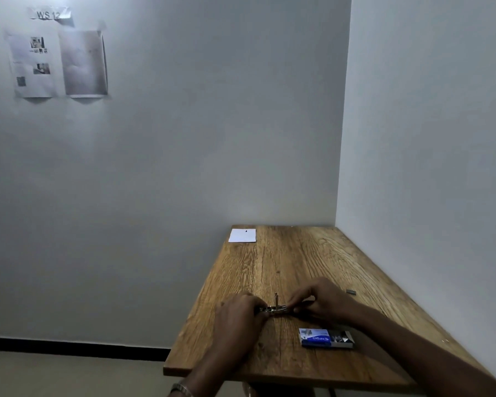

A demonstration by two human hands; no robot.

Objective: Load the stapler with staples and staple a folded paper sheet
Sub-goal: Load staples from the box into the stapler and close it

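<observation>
- Wooden table (312, 262) fills the lower right, pushed into the corner of two pale walls; places below are given relative to the stapler.
- Far up and left of the stapler, printed sheets (58, 63) hang on the wall under a label reading "WS 12" (50, 14).
- Well beyond the stapler, at the table's far left corner, a white paper sheet (242, 235) lies flat with a small dark mark near its top edge.
- Just left of the stapler, the left hand (238, 319) closes its grip on the stapler's left end, knuckles up; a metal watch band (181, 390) shows at that wrist.
- Small metal stapler (273, 308) sits low over the table's near middle, held between both hands, with a thin metal part standing upright from it.
- Just right of it, the right hand (318, 302) pinches the stapler's right end with fingertips drawn together.
- Nearer than the stapler and to its right, a blue staple box (325, 338) lies on the table, its right end open.
- Farther right, a small grey strip of staples (351, 292) lies apart near the wall.
</observation>
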